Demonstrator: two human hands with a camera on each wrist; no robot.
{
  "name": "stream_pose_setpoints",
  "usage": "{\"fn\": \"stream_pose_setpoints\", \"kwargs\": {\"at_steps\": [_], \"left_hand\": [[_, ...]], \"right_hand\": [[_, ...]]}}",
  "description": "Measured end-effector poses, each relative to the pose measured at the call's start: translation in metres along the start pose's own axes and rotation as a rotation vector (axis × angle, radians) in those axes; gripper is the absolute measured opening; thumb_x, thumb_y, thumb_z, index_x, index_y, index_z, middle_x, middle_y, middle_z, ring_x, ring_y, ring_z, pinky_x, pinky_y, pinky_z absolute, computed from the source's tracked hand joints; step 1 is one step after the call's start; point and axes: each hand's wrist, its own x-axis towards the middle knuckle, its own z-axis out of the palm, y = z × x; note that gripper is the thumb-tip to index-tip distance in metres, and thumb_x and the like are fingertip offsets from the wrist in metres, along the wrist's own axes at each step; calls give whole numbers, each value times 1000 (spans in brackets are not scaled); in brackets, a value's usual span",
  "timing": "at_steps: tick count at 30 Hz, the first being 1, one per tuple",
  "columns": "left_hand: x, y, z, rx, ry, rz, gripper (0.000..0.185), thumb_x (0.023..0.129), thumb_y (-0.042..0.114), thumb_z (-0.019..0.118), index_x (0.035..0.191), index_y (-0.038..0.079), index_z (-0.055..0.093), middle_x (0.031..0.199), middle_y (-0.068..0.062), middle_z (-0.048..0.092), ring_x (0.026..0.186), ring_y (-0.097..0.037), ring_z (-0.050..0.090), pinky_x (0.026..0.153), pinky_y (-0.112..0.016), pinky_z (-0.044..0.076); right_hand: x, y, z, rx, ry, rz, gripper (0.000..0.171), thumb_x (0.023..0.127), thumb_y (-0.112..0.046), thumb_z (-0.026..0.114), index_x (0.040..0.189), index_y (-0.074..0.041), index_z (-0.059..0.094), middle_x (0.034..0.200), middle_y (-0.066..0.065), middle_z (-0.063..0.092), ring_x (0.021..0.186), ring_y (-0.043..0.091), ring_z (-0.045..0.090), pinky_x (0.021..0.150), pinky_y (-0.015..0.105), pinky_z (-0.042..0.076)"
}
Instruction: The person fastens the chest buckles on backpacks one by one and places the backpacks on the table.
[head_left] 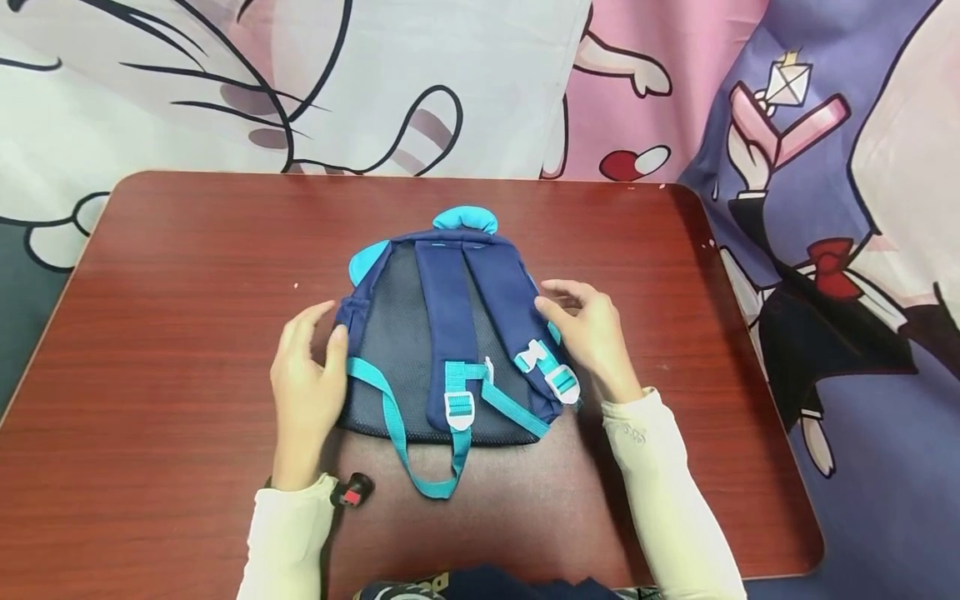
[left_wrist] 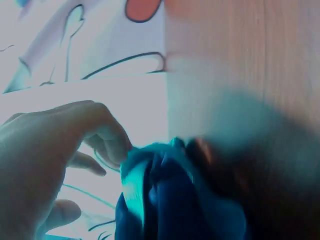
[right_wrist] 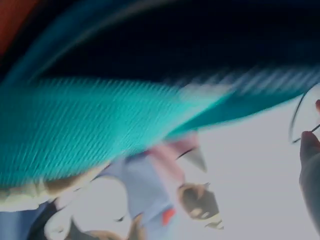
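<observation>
A small navy backpack (head_left: 447,308) lies flat on the table with its grey mesh back and two shoulder straps facing up. Teal webbing (head_left: 390,425) loops out past its lower edge, and white buckles (head_left: 459,410) sit on the straps. My left hand (head_left: 307,375) is at the bag's left edge, thumb and fingers parted beside the side pocket. On the opposite side my right hand (head_left: 588,329) has its thumb and forefinger close to the right edge. In the left wrist view, the left fingertips reach the teal trim (left_wrist: 135,190) of the bag. Teal fabric (right_wrist: 90,125) fills much of the right wrist view.
The bag rests on a reddish-brown wooden table (head_left: 187,292) with rounded corners. Cartoon-printed curtains (head_left: 495,83) hang behind it and along the right side. A small black device (head_left: 356,490) is at the left wrist.
</observation>
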Motion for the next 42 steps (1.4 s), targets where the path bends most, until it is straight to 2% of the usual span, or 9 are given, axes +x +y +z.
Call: {"fn": "stream_pose_setpoints", "kwargs": {"at_steps": [2, 4, 9, 13, 17, 22, 29, 36, 42], "left_hand": [[-4, 14, 6, -32, 7, 108, 29, 90, 17, 58, 118, 12, 63, 121, -10, 60, 111, -29, 54, 90, -45, 40], [-10, 27, 13, -61, -30, 200, 27, 89, 16, 60, 115, 10, 65, 118, -10, 61, 108, -29, 55, 89, -45, 41], [-24, 47, 36, -73, -256, 363, 29, 88, 22, 62, 115, 10, 64, 118, -5, 61, 106, -26, 54, 89, -42, 40], [-33, 54, 52, 16, -426, 436, 31, 91, 28, 58, 117, 13, 64, 118, 1, 59, 101, -21, 52, 84, -39, 41], [-39, 57, 63, 129, -492, 433, 36, 92, 38, 55, 119, 15, 63, 116, 2, 59, 94, -19, 49, 76, -36, 40], [-46, 59, 70, 240, -495, 427, 47, 88, 51, 54, 115, 14, 65, 113, 1, 59, 91, -20, 47, 72, -36, 38], [-48, 60, 75, 215, -472, 398, 39, 83, 42, 66, 104, 9, 69, 110, 2, 58, 89, -20, 46, 72, -35, 37], [-47, 59, 76, 215, -462, 403, 27, 82, 29, 70, 103, 11, 69, 110, 2, 59, 85, -20, 46, 69, -34, 36], [-44, 56, 75, 142, -483, 341, 15, 83, 22, 67, 97, 15, 67, 107, 4, 61, 86, -19, 47, 70, -35, 37]], "right_hand": [[-10, -3, -1, -48, 38, -69, 32, 83, -32, 69, 110, -16, 69, 100, 3, 66, 87, 21, 62, 77, 35, 47], [-19, -5, -1, -90, 85, -120, 29, 82, -29, 70, 108, -16, 70, 98, 1, 64, 80, 21, 58, 70, 33, 43], [-36, -6, 3, -140, 132, -200, 27, 78, -24, 74, 103, -16, 72, 101, -1, 64, 81, 21, 57, 66, 32, 41], [-44, -5, 9, -193, 105, -237, 26, 78, -22, 75, 102, -15, 72, 105, 2, 64, 92, 22, 58, 77, 37, 44], [-52, -5, 14, -231, 95, -229, 25, 78, -23, 74, 102, -15, 72, 100, 4, 64, 93, 25, 57, 79, 43, 42], [-63, -7, 20, -285, 106, -180, 31, 72, -29, 79, 100, -16, 72, 89, 0, 63, 85, 25, 54, 73, 46, 36], [-69, -9, 26, -350, 78, -151, 33, 64, -30, 85, 90, -17, 70, 88, 0, 66, 83, 24, 53, 69, 42, 34], [-66, -6, 31, -281, 62, -297, 23, 67, -20, 83, 77, -18, 62, 80, -1, 61, 76, 20, 51, 65, 39, 35], [-62, -1, 36, -186, 21, -439, 20, 76, -13, 73, 76, -14, 52, 94, -3, 68, 80, 18, 51, 70, 33, 37]]}}
